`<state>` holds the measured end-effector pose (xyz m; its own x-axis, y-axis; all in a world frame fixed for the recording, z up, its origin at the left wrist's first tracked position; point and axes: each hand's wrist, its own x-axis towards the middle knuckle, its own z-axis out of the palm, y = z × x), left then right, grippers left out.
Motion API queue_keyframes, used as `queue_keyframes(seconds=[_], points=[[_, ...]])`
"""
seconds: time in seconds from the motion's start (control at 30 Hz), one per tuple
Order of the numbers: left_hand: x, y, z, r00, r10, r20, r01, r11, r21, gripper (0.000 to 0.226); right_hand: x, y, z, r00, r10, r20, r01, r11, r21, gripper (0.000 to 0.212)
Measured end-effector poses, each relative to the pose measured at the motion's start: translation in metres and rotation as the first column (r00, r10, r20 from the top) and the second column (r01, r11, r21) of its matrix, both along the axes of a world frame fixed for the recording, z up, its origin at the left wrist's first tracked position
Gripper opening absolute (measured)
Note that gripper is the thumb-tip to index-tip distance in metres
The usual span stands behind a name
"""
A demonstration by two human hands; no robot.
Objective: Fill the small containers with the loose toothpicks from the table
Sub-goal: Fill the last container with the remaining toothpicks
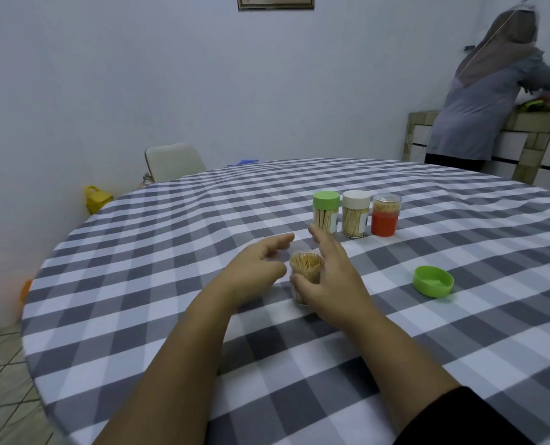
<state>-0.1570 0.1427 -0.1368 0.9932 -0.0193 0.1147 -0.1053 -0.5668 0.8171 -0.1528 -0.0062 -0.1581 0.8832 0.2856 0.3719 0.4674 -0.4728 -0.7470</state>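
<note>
At mid-table (170, 316), the right hand (328, 284) curls round an open jar (305, 271) full of toothpicks; the left hand (260, 268) hovers just beside it, fingers loosely spread, holding nothing; three filled jars (354, 218) stand behind; a green lid (433, 281) lies toward the right edge.

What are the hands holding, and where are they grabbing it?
The right hand holds the open toothpick container by its side wall, thumb on the near side. The left hand hovers beside it, holding nothing.
</note>
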Motion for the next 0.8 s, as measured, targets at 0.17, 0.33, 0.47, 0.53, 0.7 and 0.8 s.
queue_keyframes(seconds=[0.17,0.33,0.47,0.53,0.7,0.8], points=[[0.003,-0.007,-0.013,0.981,-0.091,-0.169,0.127,0.968,0.214,0.074,-0.003,0.003,0.002,0.963,0.05,0.264,0.018,0.968,-0.25,0.052],[0.006,-0.017,-0.022,0.998,0.043,-0.04,-0.035,0.983,0.178,0.055,-0.001,0.001,0.002,0.958,-0.059,0.28,0.16,0.922,-0.353,0.04],[0.005,-0.018,-0.021,0.997,0.057,-0.046,-0.051,0.992,0.119,0.051,-0.001,0.0,0.002,0.968,-0.146,0.203,0.207,0.923,-0.326,0.045],[0.005,-0.019,-0.021,0.998,0.029,-0.047,-0.023,0.992,0.124,0.049,0.0,-0.001,0.002,0.986,-0.132,0.104,0.159,0.936,-0.313,0.049],[0.004,-0.02,-0.021,0.998,0.024,-0.059,-0.019,0.996,0.086,0.041,0.001,-0.006,0.006,0.993,-0.101,0.055,0.107,0.988,-0.114,0.035],[0.006,-0.021,-0.024,0.999,0.014,-0.035,-0.012,0.998,0.056,0.051,0.001,-0.009,0.007,0.994,-0.1,0.047,0.106,0.98,-0.165,0.043]])
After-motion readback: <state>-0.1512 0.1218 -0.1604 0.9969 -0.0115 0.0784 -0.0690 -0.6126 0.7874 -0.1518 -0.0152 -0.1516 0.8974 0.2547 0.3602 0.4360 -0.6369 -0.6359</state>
